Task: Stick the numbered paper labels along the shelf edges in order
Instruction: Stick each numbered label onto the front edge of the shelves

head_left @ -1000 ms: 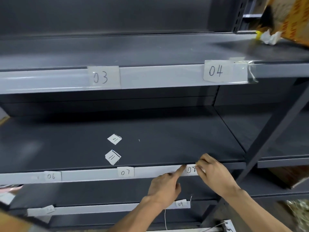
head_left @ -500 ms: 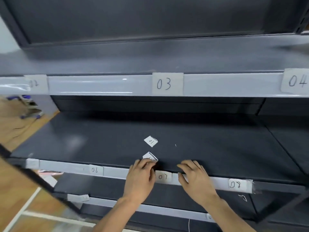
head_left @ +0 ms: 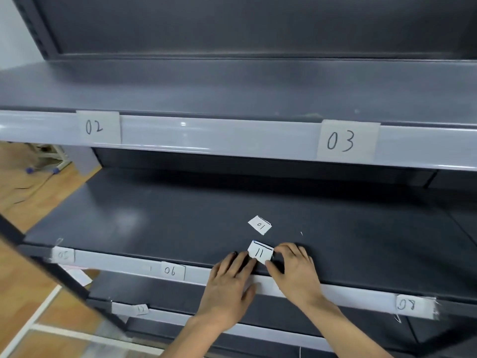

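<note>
A loose paper label marked 11 (head_left: 260,251) lies at the front of the dark middle shelf (head_left: 154,223). My right hand (head_left: 294,270) pinches its right side between thumb and forefinger. My left hand (head_left: 229,280) rests flat over the shelf edge, its fingertips touching the label's left side. Another loose label reading 10 (head_left: 260,225) lies just behind. Stuck on the edge strips are labels 02 (head_left: 94,126) and 03 (head_left: 340,140) on the upper shelf, and 05 (head_left: 62,254), 06 (head_left: 170,271) and 08 (head_left: 406,304) on the middle one. My hands hide the strip between 06 and 08.
A lower shelf edge carries a small blurred label (head_left: 140,309). A dark slanted upright (head_left: 51,270) crosses at the left in front of the wooden floor (head_left: 23,293). Papers lie on the floor under the shelf's left end.
Both hands have moved left along the middle shelf edge from label 08 to the loose label 11, and the right hand has taken hold of it. The view has swung left.
</note>
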